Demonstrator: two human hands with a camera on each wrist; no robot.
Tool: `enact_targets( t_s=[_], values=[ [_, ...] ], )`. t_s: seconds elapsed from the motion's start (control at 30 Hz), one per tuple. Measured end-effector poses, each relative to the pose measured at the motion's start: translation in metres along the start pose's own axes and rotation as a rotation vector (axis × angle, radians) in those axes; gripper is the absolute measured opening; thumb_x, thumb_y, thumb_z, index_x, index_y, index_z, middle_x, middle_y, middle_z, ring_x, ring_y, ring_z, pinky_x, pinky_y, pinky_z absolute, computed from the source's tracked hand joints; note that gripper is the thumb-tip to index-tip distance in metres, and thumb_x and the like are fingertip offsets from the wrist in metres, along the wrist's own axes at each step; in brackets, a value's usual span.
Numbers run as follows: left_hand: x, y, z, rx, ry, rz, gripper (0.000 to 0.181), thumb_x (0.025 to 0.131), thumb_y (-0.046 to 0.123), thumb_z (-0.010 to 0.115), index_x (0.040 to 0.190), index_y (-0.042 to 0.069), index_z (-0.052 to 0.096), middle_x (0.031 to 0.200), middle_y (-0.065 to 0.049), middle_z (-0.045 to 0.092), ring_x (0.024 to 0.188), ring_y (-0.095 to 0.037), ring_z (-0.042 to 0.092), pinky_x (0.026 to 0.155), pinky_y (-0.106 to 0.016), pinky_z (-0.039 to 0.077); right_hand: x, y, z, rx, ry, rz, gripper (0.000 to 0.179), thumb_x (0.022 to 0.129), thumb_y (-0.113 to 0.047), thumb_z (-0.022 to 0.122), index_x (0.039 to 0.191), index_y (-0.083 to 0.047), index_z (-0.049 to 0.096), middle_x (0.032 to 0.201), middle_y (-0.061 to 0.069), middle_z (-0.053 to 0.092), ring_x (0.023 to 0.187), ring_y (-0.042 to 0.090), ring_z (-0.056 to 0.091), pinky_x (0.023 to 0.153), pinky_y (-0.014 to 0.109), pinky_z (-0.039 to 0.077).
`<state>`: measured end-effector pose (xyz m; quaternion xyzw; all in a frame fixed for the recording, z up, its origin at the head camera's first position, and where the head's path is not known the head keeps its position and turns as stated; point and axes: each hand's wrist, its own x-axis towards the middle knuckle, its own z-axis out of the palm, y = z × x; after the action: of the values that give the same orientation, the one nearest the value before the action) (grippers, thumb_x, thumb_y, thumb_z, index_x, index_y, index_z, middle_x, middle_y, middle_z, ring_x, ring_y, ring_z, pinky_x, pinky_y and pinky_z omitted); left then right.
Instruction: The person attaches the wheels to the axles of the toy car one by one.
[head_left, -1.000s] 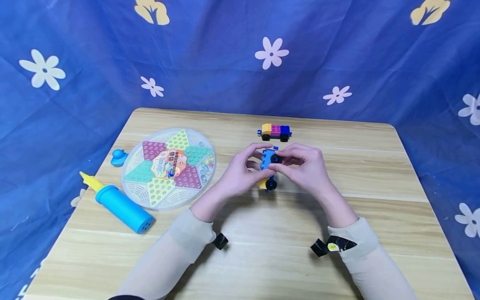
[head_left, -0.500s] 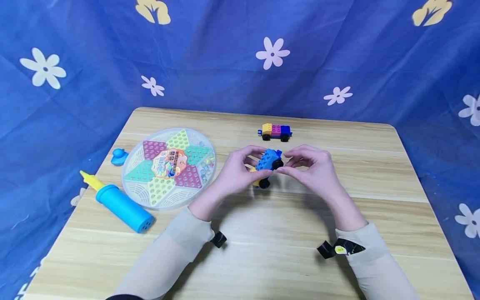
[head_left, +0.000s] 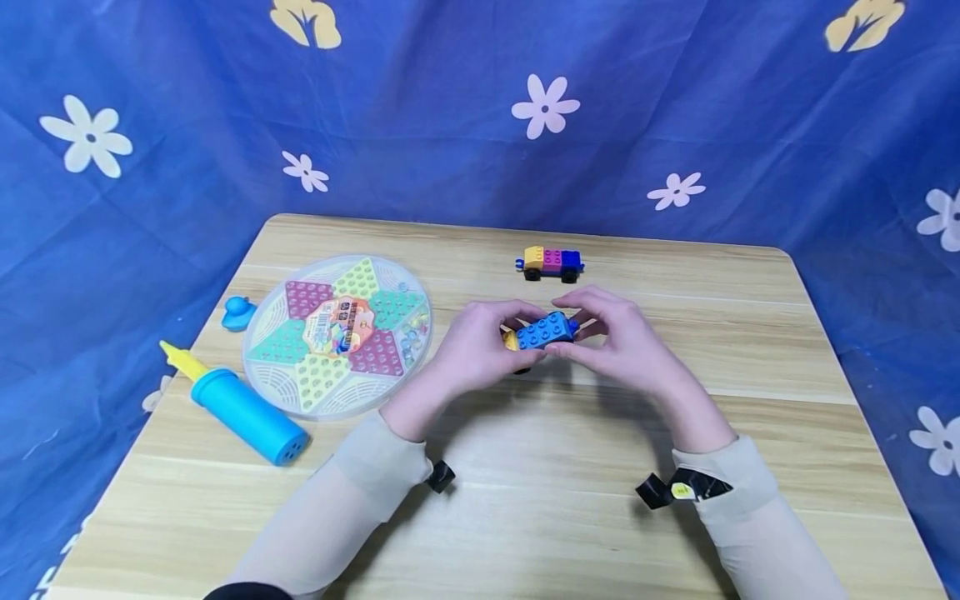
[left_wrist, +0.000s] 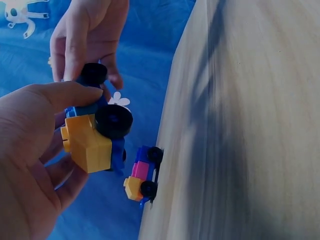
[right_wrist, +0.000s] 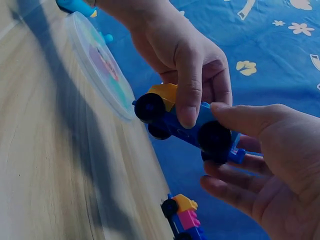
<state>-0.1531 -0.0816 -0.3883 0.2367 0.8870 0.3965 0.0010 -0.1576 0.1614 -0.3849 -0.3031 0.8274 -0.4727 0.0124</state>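
Note:
A toy building-brick car, with a blue studded brick, a yellow sloped brick and black wheels, is held above the table between both hands. My left hand grips it near the yellow end, thumb across its side. The right hand has its thumb on the blue brick and its fingers around the hitch end. In the left wrist view the yellow brick faces the camera beside a black wheel. The right wrist view shows the car's dark blue chassis and the blue hitch.
A second brick car, yellow, pink and dark blue, stands behind the hands. To the left lie a round Chinese checkers board, a small blue duck and a blue hand pump with a yellow nozzle. A blue curtain hangs behind the table.
The car has turned from pointing away to lying nearly crosswise, its studs now facing up and its hitch end to the right. The right hand has loosened and taken hold at that end.

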Motion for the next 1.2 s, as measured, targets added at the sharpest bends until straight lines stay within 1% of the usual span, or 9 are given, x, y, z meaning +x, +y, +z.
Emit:
enact_targets(
  t_s=[0.2,0.3,0.4,0.5,0.63,0.73,0.87,1.03,1.2],
  values=[
    [0.001,0.004,-0.002,0.071,-0.018,0.041,0.043,0.083,0.026,0.092,0.124,0.019,0.08,0.113,0.007,0.077,0.094,-0.007,0.068,0.08,-0.031,0.053,0.001,0.002,0.0,0.008,-0.06,0.016,0.04,0.088,-0.013,0.09,0.125,-0.007,0.075,0.12,0.001,0.071,0.097,0.017,0.068,0.081,0.035,0.063],
    [0.002,0.003,-0.001,0.086,-0.018,0.057,0.043,0.083,0.027,0.093,0.123,0.021,0.08,0.114,0.008,0.077,0.096,-0.007,0.069,0.081,-0.031,0.053,-0.001,0.005,0.001,0.056,-0.038,0.019,0.035,0.087,-0.012,0.09,0.12,-0.009,0.077,0.116,0.0,0.071,0.096,0.018,0.068,0.08,0.041,0.063],
    [0.001,0.001,0.0,0.079,0.003,0.07,0.042,0.084,0.029,0.093,0.123,0.022,0.08,0.117,0.007,0.077,0.1,-0.008,0.069,0.084,-0.031,0.053,-0.004,0.009,0.002,0.118,0.009,-0.002,0.034,0.086,-0.007,0.09,0.118,-0.008,0.079,0.112,0.001,0.071,0.095,0.02,0.068,0.08,0.041,0.063],
    [0.001,-0.002,0.0,0.029,0.03,0.079,0.043,0.084,0.029,0.093,0.124,0.021,0.079,0.122,0.007,0.075,0.11,-0.01,0.067,0.093,-0.032,0.052,-0.007,0.014,0.002,0.177,0.065,-0.042,0.035,0.084,0.001,0.09,0.117,-0.005,0.079,0.109,0.005,0.072,0.094,0.024,0.069,0.081,0.035,0.063],
    [0.001,-0.011,-0.003,-0.112,0.036,0.067,0.049,0.084,0.027,0.094,0.129,0.018,0.076,0.129,0.008,0.072,0.121,-0.01,0.064,0.106,-0.036,0.05,-0.01,0.022,0.0,0.246,0.129,-0.068,0.039,0.081,0.009,0.088,0.118,0.0,0.079,0.107,0.009,0.073,0.091,0.027,0.069,0.08,0.03,0.063],
    [0.002,-0.018,-0.005,-0.22,0.024,0.052,0.048,0.086,0.026,0.093,0.13,0.017,0.075,0.128,0.009,0.072,0.119,-0.009,0.065,0.102,-0.036,0.053,-0.012,0.026,-0.002,0.288,0.155,-0.041,0.04,0.081,0.011,0.087,0.119,0.001,0.078,0.108,0.013,0.072,0.092,0.026,0.069,0.079,0.029,0.063],
    [0.005,-0.027,-0.004,-0.313,0.007,0.041,0.044,0.087,0.024,0.091,0.127,0.014,0.077,0.124,0.007,0.074,0.113,-0.012,0.068,0.093,-0.033,0.059,-0.014,0.03,-0.005,0.309,0.164,0.008,0.04,0.083,0.01,0.086,0.121,0.001,0.078,0.11,0.015,0.071,0.095,0.026,0.069,0.081,0.029,0.063],
    [0.013,-0.036,-0.001,-0.364,-0.032,-0.029,0.047,0.087,0.025,0.092,0.129,0.011,0.077,0.125,0.0,0.075,0.105,-0.016,0.073,0.089,-0.031,0.06,-0.011,0.044,-0.005,0.218,0.163,0.044,0.038,0.084,0.001,0.089,0.121,-0.004,0.079,0.111,0.009,0.073,0.097,0.026,0.069,0.083,0.029,0.062],
    [0.027,-0.049,0.006,-0.341,-0.077,-0.096,0.05,0.089,0.023,0.09,0.133,0.007,0.074,0.128,-0.008,0.074,0.102,-0.018,0.076,0.089,-0.03,0.06,-0.004,0.069,-0.001,0.154,0.135,0.112,0.038,0.087,-0.009,0.089,0.124,-0.008,0.079,0.117,0.007,0.074,0.104,0.025,0.069,0.086,0.033,0.061]
  ],
)
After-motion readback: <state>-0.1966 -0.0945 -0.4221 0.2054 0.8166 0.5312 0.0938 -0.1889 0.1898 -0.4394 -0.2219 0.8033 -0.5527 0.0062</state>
